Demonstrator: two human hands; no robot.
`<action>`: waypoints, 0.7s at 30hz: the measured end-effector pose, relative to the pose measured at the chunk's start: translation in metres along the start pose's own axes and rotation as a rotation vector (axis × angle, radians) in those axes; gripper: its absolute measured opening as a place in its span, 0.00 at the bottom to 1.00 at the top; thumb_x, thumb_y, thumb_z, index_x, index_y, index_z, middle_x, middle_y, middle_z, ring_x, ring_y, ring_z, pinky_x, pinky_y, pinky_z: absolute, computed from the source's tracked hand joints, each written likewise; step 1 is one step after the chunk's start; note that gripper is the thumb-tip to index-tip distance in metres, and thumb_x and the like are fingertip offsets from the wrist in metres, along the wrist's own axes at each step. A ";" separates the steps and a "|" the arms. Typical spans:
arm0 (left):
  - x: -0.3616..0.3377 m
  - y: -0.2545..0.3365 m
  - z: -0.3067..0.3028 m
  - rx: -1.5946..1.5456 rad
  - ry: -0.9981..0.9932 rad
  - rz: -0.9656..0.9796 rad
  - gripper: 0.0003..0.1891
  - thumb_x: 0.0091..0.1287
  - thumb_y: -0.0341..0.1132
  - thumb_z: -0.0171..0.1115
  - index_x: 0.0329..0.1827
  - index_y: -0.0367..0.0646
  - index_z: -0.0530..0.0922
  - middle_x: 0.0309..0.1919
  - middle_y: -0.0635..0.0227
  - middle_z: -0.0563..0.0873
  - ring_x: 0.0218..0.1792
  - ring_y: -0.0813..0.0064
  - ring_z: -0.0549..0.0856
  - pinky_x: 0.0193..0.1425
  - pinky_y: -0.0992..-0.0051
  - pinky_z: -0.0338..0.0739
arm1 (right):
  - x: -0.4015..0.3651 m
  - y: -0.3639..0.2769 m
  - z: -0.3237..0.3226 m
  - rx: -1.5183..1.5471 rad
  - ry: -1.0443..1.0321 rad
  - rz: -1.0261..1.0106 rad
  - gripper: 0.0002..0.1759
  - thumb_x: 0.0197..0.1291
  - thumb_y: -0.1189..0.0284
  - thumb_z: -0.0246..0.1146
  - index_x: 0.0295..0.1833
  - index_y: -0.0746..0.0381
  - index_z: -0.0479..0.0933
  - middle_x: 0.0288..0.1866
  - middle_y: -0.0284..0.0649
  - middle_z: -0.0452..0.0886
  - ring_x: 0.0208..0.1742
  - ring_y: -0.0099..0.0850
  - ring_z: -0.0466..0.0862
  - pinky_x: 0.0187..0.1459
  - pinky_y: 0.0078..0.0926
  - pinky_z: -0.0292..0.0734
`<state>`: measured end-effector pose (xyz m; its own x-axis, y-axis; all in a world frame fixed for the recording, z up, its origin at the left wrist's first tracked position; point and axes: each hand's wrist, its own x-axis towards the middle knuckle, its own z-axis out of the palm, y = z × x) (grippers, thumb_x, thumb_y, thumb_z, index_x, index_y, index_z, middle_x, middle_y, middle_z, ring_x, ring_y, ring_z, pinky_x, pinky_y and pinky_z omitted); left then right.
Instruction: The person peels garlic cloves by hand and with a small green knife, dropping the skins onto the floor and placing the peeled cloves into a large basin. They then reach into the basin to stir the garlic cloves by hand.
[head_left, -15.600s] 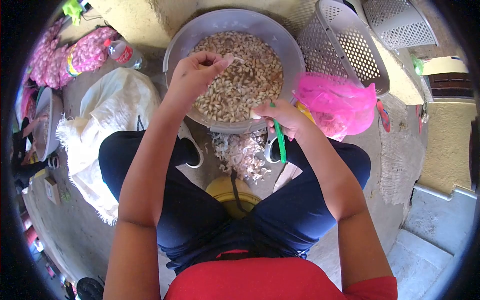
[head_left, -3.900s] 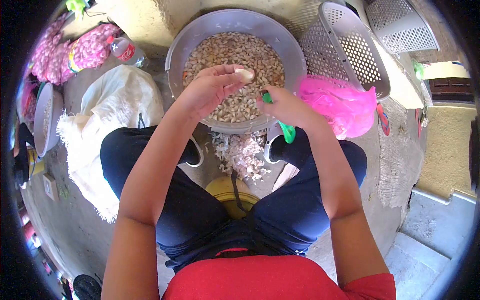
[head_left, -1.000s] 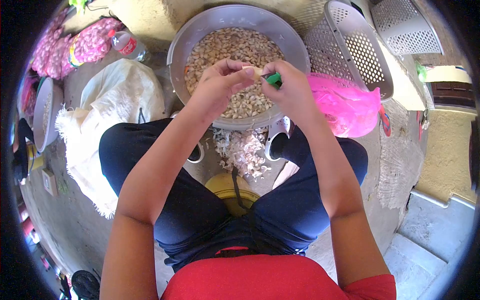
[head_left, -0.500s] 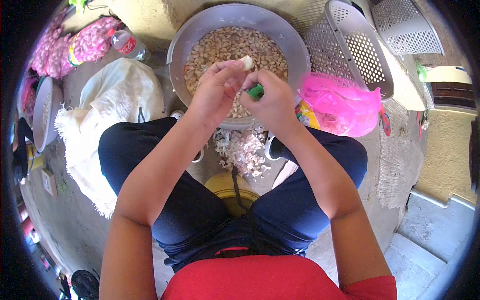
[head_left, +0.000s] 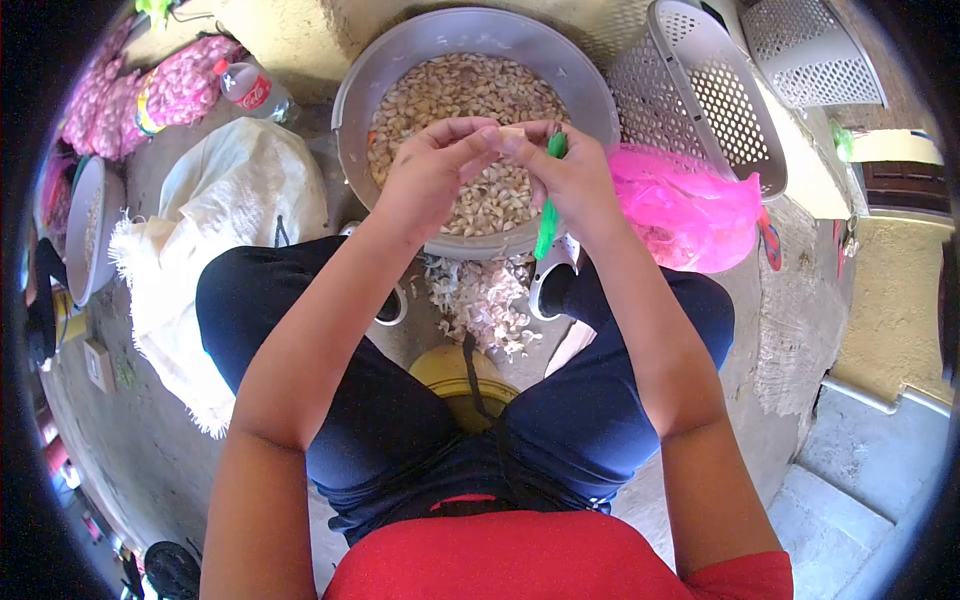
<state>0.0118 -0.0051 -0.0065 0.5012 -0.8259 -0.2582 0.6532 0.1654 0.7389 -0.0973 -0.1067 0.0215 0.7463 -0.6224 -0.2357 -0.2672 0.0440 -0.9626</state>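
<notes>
Above a wide grey basin (head_left: 350,110) full of garlic cloves (head_left: 470,80), both hands meet at the fingertips around one pale garlic clove (head_left: 512,133). My left hand (head_left: 430,175) is closed, its thumb and fingers pinching the clove from the left. My right hand (head_left: 575,180) pinches it from the other side. A green handle (head_left: 547,225) is also held in my right hand, pointing down toward me; any blade on it is hidden. Garlic skins (head_left: 485,305) lie heaped on the ground below the basin, between my shoes.
A pink plastic bag (head_left: 690,215) and perforated grey baskets (head_left: 730,110) stand right of the basin. To the left are a white woven sack (head_left: 240,190), a Coca-Cola bottle (head_left: 255,90), net bags of garlic (head_left: 185,85) and another basin (head_left: 95,230).
My right hand has turned, and the green handle now hangs below it. Its fingertips have come up to the clove, meeting those of my left hand.
</notes>
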 end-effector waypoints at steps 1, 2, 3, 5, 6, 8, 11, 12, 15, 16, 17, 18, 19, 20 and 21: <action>-0.001 0.002 0.000 0.049 -0.009 -0.001 0.09 0.60 0.31 0.58 0.39 0.36 0.74 0.34 0.65 0.80 0.35 0.77 0.80 0.46 0.78 0.76 | 0.000 -0.001 0.000 -0.021 0.024 0.002 0.19 0.49 0.61 0.66 0.40 0.65 0.74 0.18 0.30 0.72 0.12 0.18 0.68 0.14 0.16 0.64; -0.001 0.004 0.000 0.098 -0.017 -0.002 0.08 0.60 0.31 0.59 0.39 0.36 0.75 0.33 0.65 0.80 0.34 0.77 0.79 0.45 0.77 0.76 | 0.000 -0.001 0.000 -0.006 0.026 -0.009 0.19 0.49 0.62 0.66 0.39 0.65 0.74 0.17 0.30 0.71 0.12 0.18 0.68 0.14 0.16 0.64; -0.002 0.006 0.000 0.148 -0.026 -0.003 0.08 0.60 0.32 0.59 0.38 0.36 0.75 0.33 0.66 0.80 0.34 0.77 0.79 0.44 0.76 0.77 | 0.000 0.001 0.000 0.009 0.028 -0.020 0.19 0.49 0.62 0.66 0.39 0.66 0.74 0.16 0.30 0.71 0.12 0.18 0.68 0.14 0.16 0.63; -0.002 0.009 0.000 0.196 0.012 -0.016 0.08 0.60 0.33 0.59 0.36 0.37 0.75 0.32 0.67 0.80 0.33 0.78 0.79 0.41 0.75 0.77 | 0.000 0.002 -0.001 0.041 0.012 -0.022 0.18 0.49 0.63 0.66 0.38 0.66 0.74 0.16 0.30 0.72 0.12 0.18 0.68 0.14 0.16 0.63; -0.001 0.009 -0.001 0.219 0.030 -0.022 0.08 0.60 0.33 0.59 0.35 0.38 0.76 0.32 0.68 0.80 0.32 0.78 0.79 0.40 0.74 0.78 | 0.001 0.002 -0.002 0.058 -0.008 -0.014 0.17 0.50 0.63 0.65 0.39 0.66 0.74 0.17 0.31 0.72 0.12 0.18 0.68 0.14 0.16 0.63; 0.001 0.011 -0.005 0.223 -0.008 -0.028 0.08 0.60 0.34 0.58 0.34 0.38 0.76 0.31 0.68 0.80 0.32 0.79 0.79 0.38 0.75 0.78 | 0.001 0.001 -0.006 0.104 -0.053 0.008 0.16 0.52 0.65 0.63 0.40 0.66 0.74 0.20 0.32 0.74 0.13 0.17 0.67 0.16 0.15 0.63; 0.001 0.013 -0.006 0.224 -0.049 -0.038 0.08 0.61 0.36 0.58 0.33 0.39 0.75 0.30 0.69 0.79 0.31 0.79 0.78 0.35 0.76 0.77 | 0.000 0.001 -0.010 0.194 -0.116 0.042 0.14 0.55 0.67 0.61 0.41 0.67 0.74 0.25 0.34 0.77 0.15 0.16 0.66 0.18 0.13 0.62; 0.001 0.014 -0.005 0.224 -0.061 -0.041 0.09 0.61 0.37 0.57 0.34 0.39 0.75 0.30 0.70 0.79 0.31 0.80 0.78 0.34 0.76 0.77 | 0.000 0.001 -0.010 0.227 -0.129 0.044 0.13 0.54 0.67 0.61 0.40 0.66 0.74 0.24 0.34 0.76 0.15 0.16 0.67 0.18 0.14 0.63; -0.001 0.015 -0.003 0.243 -0.093 -0.052 0.10 0.62 0.39 0.56 0.35 0.39 0.75 0.28 0.71 0.78 0.30 0.80 0.78 0.34 0.76 0.78 | 0.001 0.004 -0.011 0.300 -0.158 0.056 0.13 0.54 0.67 0.61 0.39 0.66 0.74 0.24 0.33 0.77 0.15 0.17 0.67 0.17 0.14 0.62; -0.001 0.014 -0.004 0.231 -0.109 -0.053 0.10 0.63 0.39 0.55 0.36 0.39 0.74 0.28 0.72 0.78 0.30 0.81 0.78 0.34 0.76 0.78 | 0.001 0.004 -0.011 0.321 -0.165 0.061 0.13 0.54 0.67 0.61 0.38 0.66 0.74 0.24 0.33 0.77 0.15 0.16 0.67 0.18 0.14 0.62; 0.000 0.011 -0.005 0.220 -0.124 -0.053 0.11 0.63 0.39 0.55 0.36 0.39 0.74 0.28 0.72 0.77 0.30 0.81 0.78 0.34 0.76 0.78 | 0.000 0.004 -0.012 0.343 -0.182 0.067 0.13 0.54 0.67 0.61 0.39 0.66 0.74 0.24 0.33 0.77 0.16 0.16 0.67 0.18 0.14 0.62; 0.000 0.009 -0.006 0.208 -0.139 -0.054 0.11 0.63 0.39 0.54 0.36 0.40 0.74 0.28 0.72 0.77 0.30 0.82 0.77 0.34 0.76 0.79 | 0.000 0.004 -0.011 0.365 -0.198 0.074 0.13 0.54 0.67 0.62 0.39 0.66 0.74 0.25 0.34 0.77 0.16 0.16 0.67 0.18 0.14 0.61; 0.000 0.009 -0.006 0.186 -0.166 -0.053 0.11 0.64 0.39 0.54 0.36 0.40 0.74 0.28 0.72 0.77 0.30 0.82 0.77 0.34 0.76 0.79 | -0.001 0.003 -0.012 0.387 -0.215 0.081 0.13 0.53 0.67 0.62 0.39 0.66 0.74 0.25 0.34 0.77 0.16 0.16 0.67 0.18 0.14 0.61; 0.000 0.009 -0.007 0.164 -0.192 -0.052 0.11 0.64 0.39 0.53 0.36 0.40 0.74 0.28 0.72 0.77 0.30 0.82 0.77 0.34 0.76 0.79 | 0.000 0.004 -0.012 0.399 -0.233 0.084 0.14 0.54 0.67 0.62 0.40 0.66 0.74 0.25 0.34 0.77 0.16 0.16 0.67 0.18 0.14 0.61; 0.000 0.008 -0.007 0.142 -0.220 -0.052 0.11 0.64 0.40 0.53 0.37 0.40 0.74 0.28 0.72 0.77 0.29 0.83 0.77 0.34 0.76 0.80 | 0.000 0.004 -0.012 0.411 -0.250 0.088 0.14 0.54 0.66 0.62 0.40 0.66 0.74 0.26 0.34 0.77 0.16 0.16 0.67 0.19 0.14 0.61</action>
<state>0.0210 -0.0001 -0.0044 0.3238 -0.9311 -0.1683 0.5808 0.0551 0.8122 -0.1060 -0.1163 0.0191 0.8687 -0.3982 -0.2945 -0.1101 0.4244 -0.8988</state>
